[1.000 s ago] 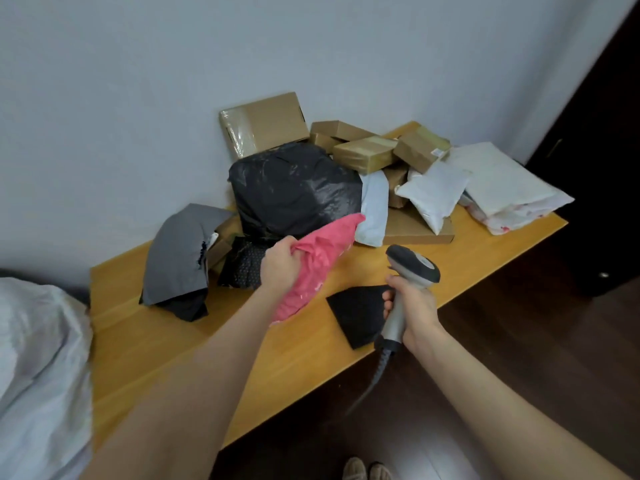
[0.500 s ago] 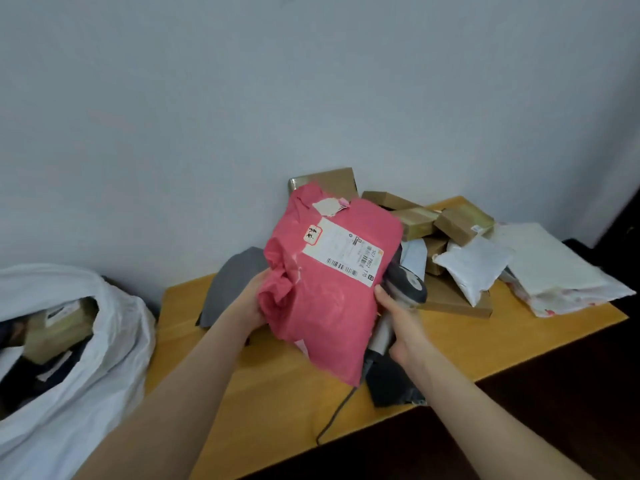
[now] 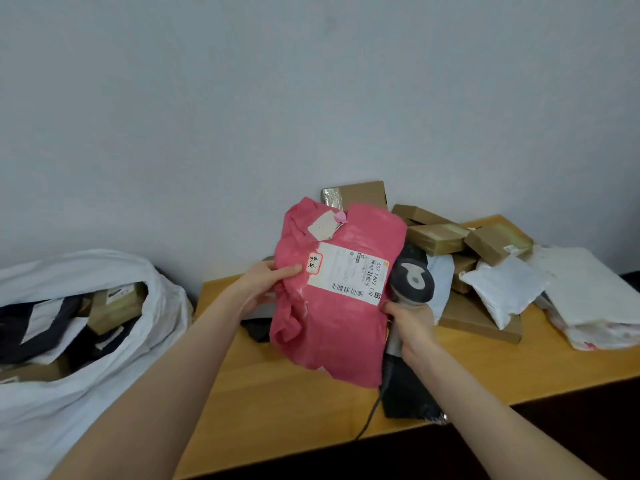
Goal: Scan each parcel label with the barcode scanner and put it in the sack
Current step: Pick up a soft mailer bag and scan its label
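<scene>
My left hand (image 3: 266, 284) grips the left edge of a pink parcel bag (image 3: 332, 327), held upright above the table with its white barcode label (image 3: 348, 273) facing me. My right hand (image 3: 412, 325) is closed on the handle of a grey barcode scanner (image 3: 412, 282), whose head sits right beside the label's right edge. The scanner's cable hangs down over the table's front. A white sack (image 3: 114, 368) stands open at the left, with several parcels inside.
A wooden table (image 3: 284, 410) stands against a pale wall. Several cardboard boxes (image 3: 436, 237) and white bags (image 3: 502, 289) are piled at its back right. A black bag (image 3: 408, 393) lies under the scanner near the front edge. Dark floor lies below.
My left hand lifted the pink parcel off the table and turned its label toward me. My right hand raised the scanner up beside the label. My view swung left and the sack appeared.
</scene>
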`<state>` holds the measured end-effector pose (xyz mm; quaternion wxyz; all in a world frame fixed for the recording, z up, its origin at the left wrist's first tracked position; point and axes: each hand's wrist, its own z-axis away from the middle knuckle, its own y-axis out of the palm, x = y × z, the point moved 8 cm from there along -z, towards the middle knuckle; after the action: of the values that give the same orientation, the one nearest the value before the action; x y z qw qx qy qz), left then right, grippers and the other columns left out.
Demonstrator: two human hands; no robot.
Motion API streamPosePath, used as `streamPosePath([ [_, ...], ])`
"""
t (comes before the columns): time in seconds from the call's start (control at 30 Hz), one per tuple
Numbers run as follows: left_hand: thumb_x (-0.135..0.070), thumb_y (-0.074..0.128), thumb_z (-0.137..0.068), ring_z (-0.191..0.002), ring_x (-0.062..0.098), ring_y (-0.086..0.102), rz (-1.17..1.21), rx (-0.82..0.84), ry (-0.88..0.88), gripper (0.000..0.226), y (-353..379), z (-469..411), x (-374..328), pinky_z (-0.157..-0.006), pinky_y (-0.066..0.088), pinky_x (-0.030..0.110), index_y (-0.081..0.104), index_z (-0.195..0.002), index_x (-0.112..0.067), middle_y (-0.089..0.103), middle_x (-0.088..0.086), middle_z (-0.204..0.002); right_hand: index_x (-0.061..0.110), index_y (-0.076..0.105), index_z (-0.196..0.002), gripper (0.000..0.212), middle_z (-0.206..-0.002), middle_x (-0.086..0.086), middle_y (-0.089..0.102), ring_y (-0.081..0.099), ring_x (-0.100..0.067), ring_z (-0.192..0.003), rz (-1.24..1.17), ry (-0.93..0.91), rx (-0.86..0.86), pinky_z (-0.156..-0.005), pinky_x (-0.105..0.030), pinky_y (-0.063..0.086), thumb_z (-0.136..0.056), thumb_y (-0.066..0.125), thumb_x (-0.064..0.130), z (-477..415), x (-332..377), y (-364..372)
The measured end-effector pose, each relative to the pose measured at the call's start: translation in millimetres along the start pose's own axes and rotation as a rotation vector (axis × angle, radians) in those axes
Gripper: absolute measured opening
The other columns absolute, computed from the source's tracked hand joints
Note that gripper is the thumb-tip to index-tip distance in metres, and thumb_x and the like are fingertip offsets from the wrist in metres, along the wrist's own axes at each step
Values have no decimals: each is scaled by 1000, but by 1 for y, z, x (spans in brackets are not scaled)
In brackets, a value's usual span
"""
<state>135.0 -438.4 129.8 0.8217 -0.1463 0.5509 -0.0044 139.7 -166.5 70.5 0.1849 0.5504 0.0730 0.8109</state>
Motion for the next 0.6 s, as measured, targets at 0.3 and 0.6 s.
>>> streamPosePath([
  [0.3,-13,72,-83,-84,29,68,550,-238,-120,24,3,-17,41,-69,56,44,60,-104,-8,70,12,-91,14,64,-99,19,-93,-4,68,63,-16,-81,-85,47,31,-74,-33,53,-84,74,10,-14,-6,-24],
  [0.6,-11,71,-85,-104,34,62,751,-403,-253,45,43,-41,109,-88,51,53,55,-127,-10,65,13,-119,7,67,-101,23,-88,-8,71,66,-18,-74,-4,158,155,-58,-27,53,-81,76,10,-36,-40,29],
])
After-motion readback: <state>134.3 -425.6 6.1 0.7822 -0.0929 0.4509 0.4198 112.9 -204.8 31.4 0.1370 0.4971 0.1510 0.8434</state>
